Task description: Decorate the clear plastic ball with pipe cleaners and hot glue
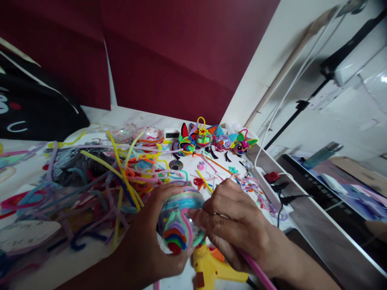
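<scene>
A clear plastic ball [196,197] covered with coloured pipe cleaners sits in my left hand [145,237], whose fingers and thumb curve round its left side. Teal, purple and yellow bands cross its top, and a rainbow patch with a pink outline shows on its lower front. My right hand [238,225] is closed, its fingertips pressed against the ball's right side. From under that hand, a pink pipe cleaner [256,270] trails toward the lower right; its end at the fingers is hidden. Below the ball lies a yellow glue gun [208,268], partly covered by my hands.
Loose pipe cleaners [121,173] lie heaped on the left. Several finished decorated balls with ears [203,139] stand at the back. Clear plastic shells [148,135] lie behind the heap. A power strip [266,189] with cables borders the right side, and a black bag [39,100] stands far left.
</scene>
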Available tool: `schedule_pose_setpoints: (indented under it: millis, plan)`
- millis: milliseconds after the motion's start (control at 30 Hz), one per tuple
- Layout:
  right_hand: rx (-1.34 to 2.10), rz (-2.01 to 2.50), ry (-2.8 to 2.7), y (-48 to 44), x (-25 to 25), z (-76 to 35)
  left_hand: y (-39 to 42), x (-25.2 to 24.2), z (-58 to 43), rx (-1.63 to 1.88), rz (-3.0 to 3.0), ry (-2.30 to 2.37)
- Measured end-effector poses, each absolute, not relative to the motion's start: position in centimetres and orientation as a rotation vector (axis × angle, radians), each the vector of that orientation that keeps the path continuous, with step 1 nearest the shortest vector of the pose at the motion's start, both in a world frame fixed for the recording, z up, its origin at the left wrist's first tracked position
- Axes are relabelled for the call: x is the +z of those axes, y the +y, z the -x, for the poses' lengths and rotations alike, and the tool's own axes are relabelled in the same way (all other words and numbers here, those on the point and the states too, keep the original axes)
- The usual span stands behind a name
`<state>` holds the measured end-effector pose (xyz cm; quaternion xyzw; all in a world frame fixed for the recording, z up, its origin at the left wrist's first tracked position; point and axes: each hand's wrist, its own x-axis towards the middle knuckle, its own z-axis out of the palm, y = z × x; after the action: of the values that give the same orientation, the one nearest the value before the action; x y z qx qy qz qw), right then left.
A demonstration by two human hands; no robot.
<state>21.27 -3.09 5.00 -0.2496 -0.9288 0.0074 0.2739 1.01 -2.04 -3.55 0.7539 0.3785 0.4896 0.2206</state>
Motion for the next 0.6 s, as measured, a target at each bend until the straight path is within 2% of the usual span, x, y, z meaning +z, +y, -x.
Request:
schedule_pose_setpoints:
  millis: [267, 600]
  plan:
    - [0.001, 0.641, -2.531, -3.2, 5.5, -21.6, -3.0, -3.2, -1.4, 1.357, -1.969, 1.101]
    - [-0.023, 0.572, -2.506, -3.1, 5.4, -21.8, -2.6, -4.3, 0.2, 1.311, -2.104, 1.112]
